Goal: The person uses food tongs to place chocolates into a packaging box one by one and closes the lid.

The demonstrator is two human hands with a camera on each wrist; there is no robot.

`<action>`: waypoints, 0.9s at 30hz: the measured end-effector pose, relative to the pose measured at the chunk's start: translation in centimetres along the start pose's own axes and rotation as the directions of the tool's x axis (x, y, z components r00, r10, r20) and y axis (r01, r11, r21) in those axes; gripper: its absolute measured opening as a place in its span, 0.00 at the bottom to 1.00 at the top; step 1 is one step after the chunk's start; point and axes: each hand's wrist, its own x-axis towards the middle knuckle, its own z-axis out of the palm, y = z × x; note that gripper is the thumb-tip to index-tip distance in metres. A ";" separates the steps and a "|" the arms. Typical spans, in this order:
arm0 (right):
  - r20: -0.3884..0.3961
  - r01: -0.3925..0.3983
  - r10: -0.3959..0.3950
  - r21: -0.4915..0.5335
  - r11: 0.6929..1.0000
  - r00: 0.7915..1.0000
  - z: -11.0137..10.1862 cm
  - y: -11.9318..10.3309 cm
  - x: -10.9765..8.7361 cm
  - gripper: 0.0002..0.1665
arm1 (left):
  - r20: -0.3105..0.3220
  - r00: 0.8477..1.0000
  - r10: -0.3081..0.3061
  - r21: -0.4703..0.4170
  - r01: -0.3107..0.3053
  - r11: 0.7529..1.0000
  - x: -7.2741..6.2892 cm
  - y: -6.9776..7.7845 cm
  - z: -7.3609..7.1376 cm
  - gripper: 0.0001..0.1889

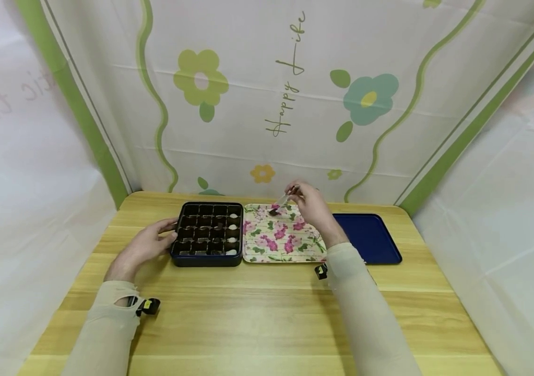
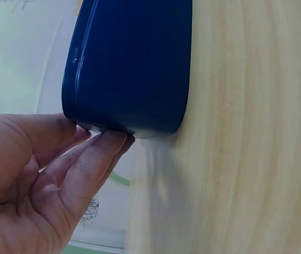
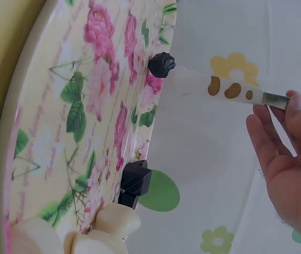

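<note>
My right hand pinches a slim utensil with a see-through end, brown spots and a metal band. Its tip is at a dark swirled chocolate on the floral tray. To the left, my left hand rests its fingertips and thumb against the left side of a navy box. The box holds a dark divided insert, with white pieces down its right column and dark pieces in some other compartments. Whether the utensil's tip grips the chocolate, I cannot tell.
Other dark chocolates and cream-coloured pieces lie on the tray, hidden by my right arm in the head view. A flat navy lid lies at the right. Behind the wooden table hangs a patterned curtain.
</note>
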 end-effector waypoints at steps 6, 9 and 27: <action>0.027 -0.055 0.056 -0.020 0.998 0.998 0.8 -0.2 0.4 0.14 | 0.000 1.000 0.002 -0.006 -0.002 1.000 0.1 0.0 0.0 0.33; -0.021 -0.119 0.119 0.002 0.993 0.993 1.2 -0.2 0.3 0.13 | 0.001 1.000 0.006 -0.003 -0.006 1.000 0.1 -0.1 0.1 0.33; -0.068 -0.443 0.499 0.370 0.817 0.864 0.3 1.5 -2.4 0.33 | 0.004 1.000 0.002 -0.018 -0.002 1.000 0.0 -0.1 0.0 0.33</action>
